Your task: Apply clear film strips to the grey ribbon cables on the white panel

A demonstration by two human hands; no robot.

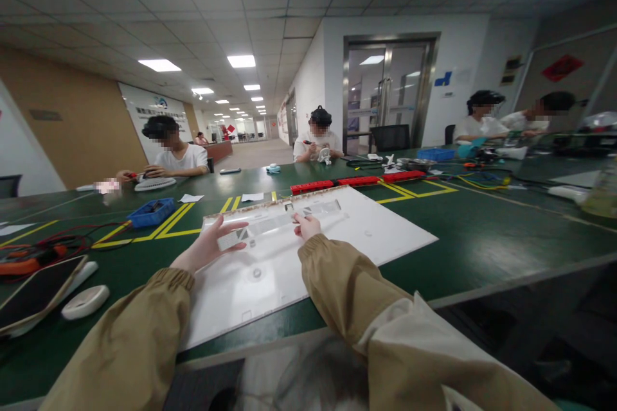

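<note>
The left hand is lying spread wide on the clear strip at the white panel's far edge on the bench; the right hand is pressing it, grip unclear. Judged risk: uneven pressure skewing the strip

a blue tray, red power strips and a phone lie on the green table.

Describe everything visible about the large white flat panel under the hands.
The large white flat rectangular panel lies flat on the dark green table, skewed to its edge. It looks like matte plastic with small round bosses. A clear plastic strip runs along its far edge; the left hand and right hand rest there.
</note>
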